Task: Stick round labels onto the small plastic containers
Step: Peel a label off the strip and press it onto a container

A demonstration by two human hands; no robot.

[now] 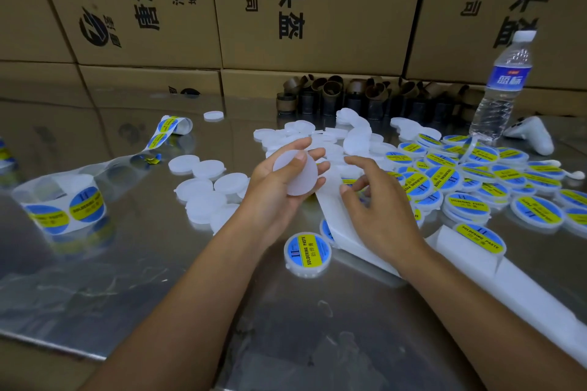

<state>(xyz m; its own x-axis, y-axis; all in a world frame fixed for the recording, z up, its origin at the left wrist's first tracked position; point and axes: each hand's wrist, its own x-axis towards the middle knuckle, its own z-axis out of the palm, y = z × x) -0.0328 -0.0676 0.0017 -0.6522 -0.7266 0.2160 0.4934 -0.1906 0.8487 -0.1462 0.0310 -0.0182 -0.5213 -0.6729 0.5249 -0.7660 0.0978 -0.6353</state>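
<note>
My left hand (279, 190) grips a plain white round container (297, 173), thumb across its face and fingers curled behind it. My right hand (374, 209) hovers just to its right over a white backing strip (333, 219), thumb and forefinger curved toward each other; whether they pinch a label I cannot tell. One labelled container (307, 253) with a blue and yellow sticker lies on the metal table (158, 279) below my hands. Several unlabelled containers (209, 184) lie to the left and behind. A pile of labelled containers (476, 181) spreads to the right.
A label roll (60, 203) stands at the left, its strip running back to a curled end (171, 127). A water bottle (502, 86) and a white controller (530, 133) sit at the back right. Brown cardboard cores (349, 95) line the stacked cartons (286, 9).
</note>
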